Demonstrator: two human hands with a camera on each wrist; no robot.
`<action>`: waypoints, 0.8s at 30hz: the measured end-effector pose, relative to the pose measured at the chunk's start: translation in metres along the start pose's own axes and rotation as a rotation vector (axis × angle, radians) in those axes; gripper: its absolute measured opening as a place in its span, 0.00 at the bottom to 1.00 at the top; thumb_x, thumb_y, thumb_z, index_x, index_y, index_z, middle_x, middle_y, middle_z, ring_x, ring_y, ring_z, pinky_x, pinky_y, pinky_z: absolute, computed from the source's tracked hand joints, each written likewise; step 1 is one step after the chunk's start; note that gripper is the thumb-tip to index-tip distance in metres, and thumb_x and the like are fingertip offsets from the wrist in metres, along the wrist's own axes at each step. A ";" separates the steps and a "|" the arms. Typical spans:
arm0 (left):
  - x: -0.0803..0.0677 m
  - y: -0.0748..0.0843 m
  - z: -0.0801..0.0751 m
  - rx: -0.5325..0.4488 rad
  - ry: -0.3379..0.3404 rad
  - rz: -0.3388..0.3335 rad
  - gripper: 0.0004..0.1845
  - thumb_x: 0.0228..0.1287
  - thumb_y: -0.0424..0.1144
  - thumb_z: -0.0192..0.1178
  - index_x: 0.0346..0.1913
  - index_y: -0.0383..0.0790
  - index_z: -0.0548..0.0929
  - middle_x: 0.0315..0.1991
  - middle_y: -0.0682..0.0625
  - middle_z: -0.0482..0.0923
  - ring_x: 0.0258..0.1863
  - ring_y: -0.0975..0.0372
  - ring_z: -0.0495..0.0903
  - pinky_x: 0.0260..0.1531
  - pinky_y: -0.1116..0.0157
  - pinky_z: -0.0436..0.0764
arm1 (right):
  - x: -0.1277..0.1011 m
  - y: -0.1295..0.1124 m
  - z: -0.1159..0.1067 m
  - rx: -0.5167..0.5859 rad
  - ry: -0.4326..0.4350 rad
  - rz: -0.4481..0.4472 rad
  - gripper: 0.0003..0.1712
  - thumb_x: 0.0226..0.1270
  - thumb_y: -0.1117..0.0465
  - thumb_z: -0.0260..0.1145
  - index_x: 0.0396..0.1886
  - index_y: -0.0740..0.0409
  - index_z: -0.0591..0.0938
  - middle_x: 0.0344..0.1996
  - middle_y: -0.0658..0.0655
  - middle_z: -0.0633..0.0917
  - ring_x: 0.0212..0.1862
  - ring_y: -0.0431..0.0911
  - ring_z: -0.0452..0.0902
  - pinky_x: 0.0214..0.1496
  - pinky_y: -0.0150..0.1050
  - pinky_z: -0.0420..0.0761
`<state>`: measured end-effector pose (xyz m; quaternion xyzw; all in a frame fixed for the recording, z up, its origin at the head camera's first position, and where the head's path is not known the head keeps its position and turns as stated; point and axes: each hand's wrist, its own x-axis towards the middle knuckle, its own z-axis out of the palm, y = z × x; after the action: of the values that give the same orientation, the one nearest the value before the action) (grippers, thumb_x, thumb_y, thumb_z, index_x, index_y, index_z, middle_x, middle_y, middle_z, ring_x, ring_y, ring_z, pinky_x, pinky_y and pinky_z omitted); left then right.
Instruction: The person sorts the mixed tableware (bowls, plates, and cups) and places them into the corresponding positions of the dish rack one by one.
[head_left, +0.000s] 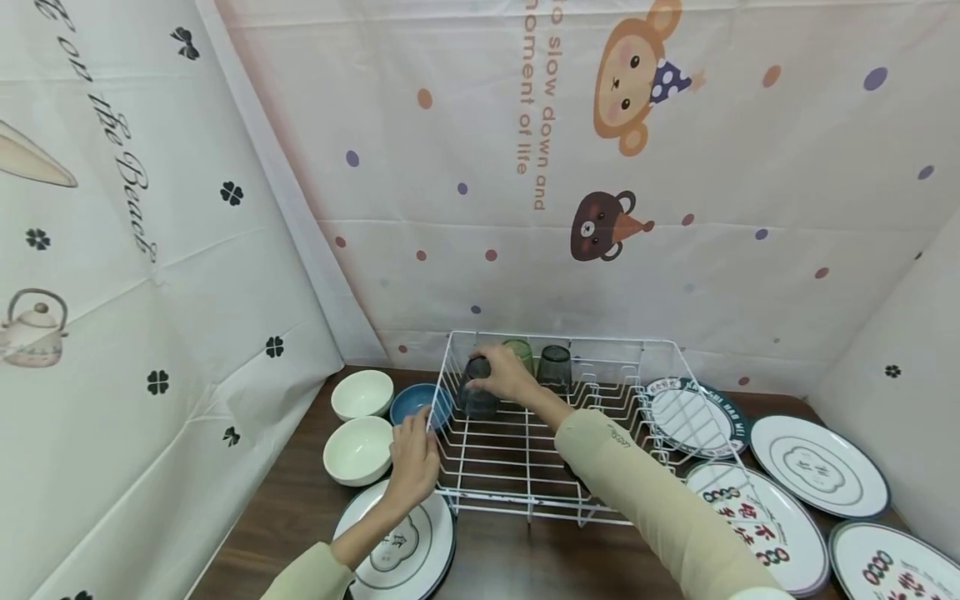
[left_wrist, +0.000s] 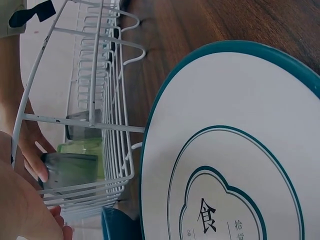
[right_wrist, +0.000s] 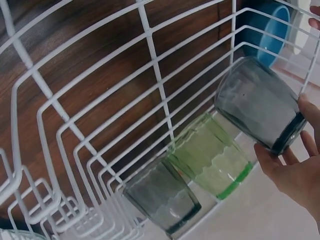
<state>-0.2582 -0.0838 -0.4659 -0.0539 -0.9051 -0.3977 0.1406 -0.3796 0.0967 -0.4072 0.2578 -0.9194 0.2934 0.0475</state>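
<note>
Smoky-grey glass upside down in right hand, fingers curled round its base, at far left corner of white wire rack. Green glass and second grey glass already inverted along rack's far side. Left hand pinching rack's left rim. Bowls left of rack and plates right of rack apparently not yet loaded.

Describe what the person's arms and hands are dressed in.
Both arms wear long, loose sleeves of pale beige-green cloth. The right sleeve bears a small dark mark near the cuff. The left sleeve ends short of the wrist. Both the left hand and right hand are bare: no gloves or rings visible.
</note>
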 end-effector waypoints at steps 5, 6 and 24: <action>-0.001 0.001 0.003 -0.008 -0.005 0.007 0.24 0.74 0.26 0.45 0.70 0.27 0.68 0.56 0.34 0.74 0.50 0.50 0.66 0.46 0.54 0.64 | 0.001 0.004 0.007 -0.005 0.008 0.037 0.30 0.61 0.61 0.77 0.63 0.63 0.80 0.64 0.65 0.80 0.69 0.61 0.73 0.71 0.56 0.73; -0.001 0.001 0.004 -0.010 -0.006 0.007 0.24 0.74 0.26 0.45 0.70 0.28 0.68 0.56 0.34 0.74 0.50 0.50 0.66 0.46 0.54 0.64 | 0.002 0.005 0.007 -0.010 0.009 0.041 0.30 0.61 0.61 0.77 0.63 0.63 0.80 0.64 0.66 0.80 0.69 0.61 0.73 0.70 0.57 0.73; 0.000 -0.004 0.003 -0.008 -0.011 -0.029 0.24 0.75 0.28 0.44 0.72 0.29 0.67 0.56 0.35 0.75 0.50 0.51 0.66 0.50 0.53 0.65 | 0.021 0.012 0.008 -0.052 -0.046 0.042 0.30 0.64 0.59 0.75 0.64 0.63 0.79 0.63 0.63 0.81 0.69 0.60 0.73 0.71 0.56 0.72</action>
<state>-0.2597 -0.0842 -0.4700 -0.0438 -0.9049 -0.4030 0.1295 -0.4030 0.0911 -0.4149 0.2438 -0.9327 0.2645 0.0267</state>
